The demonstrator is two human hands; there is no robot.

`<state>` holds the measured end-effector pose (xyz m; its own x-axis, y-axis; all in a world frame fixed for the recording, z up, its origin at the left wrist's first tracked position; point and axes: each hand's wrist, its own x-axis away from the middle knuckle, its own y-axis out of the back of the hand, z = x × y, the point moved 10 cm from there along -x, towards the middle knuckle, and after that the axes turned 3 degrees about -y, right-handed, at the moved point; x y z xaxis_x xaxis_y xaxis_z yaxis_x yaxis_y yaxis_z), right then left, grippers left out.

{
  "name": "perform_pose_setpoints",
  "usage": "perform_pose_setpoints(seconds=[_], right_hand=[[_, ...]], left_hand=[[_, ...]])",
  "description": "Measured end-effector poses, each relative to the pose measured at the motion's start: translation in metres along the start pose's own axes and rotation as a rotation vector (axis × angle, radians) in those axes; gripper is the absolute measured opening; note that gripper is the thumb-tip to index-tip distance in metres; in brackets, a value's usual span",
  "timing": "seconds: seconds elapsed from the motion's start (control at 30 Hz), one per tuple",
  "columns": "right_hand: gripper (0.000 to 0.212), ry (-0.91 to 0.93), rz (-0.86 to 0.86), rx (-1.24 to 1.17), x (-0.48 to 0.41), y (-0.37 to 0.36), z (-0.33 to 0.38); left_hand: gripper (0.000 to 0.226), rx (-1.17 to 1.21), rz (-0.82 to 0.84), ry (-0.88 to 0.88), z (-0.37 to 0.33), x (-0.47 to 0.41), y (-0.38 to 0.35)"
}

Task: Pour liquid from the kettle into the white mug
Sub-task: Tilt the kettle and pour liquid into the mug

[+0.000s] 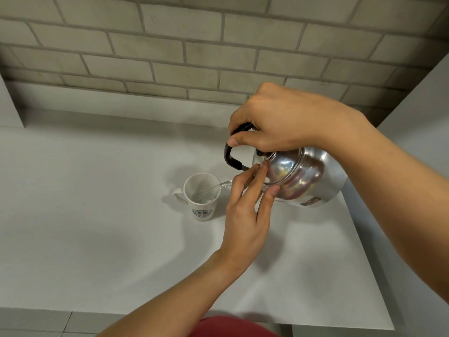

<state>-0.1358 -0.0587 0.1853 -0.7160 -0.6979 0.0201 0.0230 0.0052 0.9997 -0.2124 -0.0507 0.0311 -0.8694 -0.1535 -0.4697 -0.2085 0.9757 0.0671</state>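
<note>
The pouring is being done right now. A thin clear stream of water (222, 184) is being sent over the rim of the white mug (202, 199), and a little water is being seen at the bottom, so the mug looks far from full. More pouring is likely needed, and then the kettle (298, 176) will have to be set down.

The kettle is being held tipped in the air, just beside the mug, on its right. Its black handle (230, 155) is being gripped by the closed right hand (279, 122). The left hand (247, 207) is half open, with fingertips being pressed on the lid.

The kettle is round, shiny metal. The mug is smooth, with a round badge, and is standing on a flat white table (97, 190).
</note>
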Motion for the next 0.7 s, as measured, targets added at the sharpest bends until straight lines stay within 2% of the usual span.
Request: perform_pose_setpoints(seconds=[0.7], right_hand=[[0.027,0.001,0.034,0.03,-0.0089,0.0009,0.0045]], left_hand=[[0.044,0.05,-0.039,-0.008,-0.0025,-0.0027,0.0034]])
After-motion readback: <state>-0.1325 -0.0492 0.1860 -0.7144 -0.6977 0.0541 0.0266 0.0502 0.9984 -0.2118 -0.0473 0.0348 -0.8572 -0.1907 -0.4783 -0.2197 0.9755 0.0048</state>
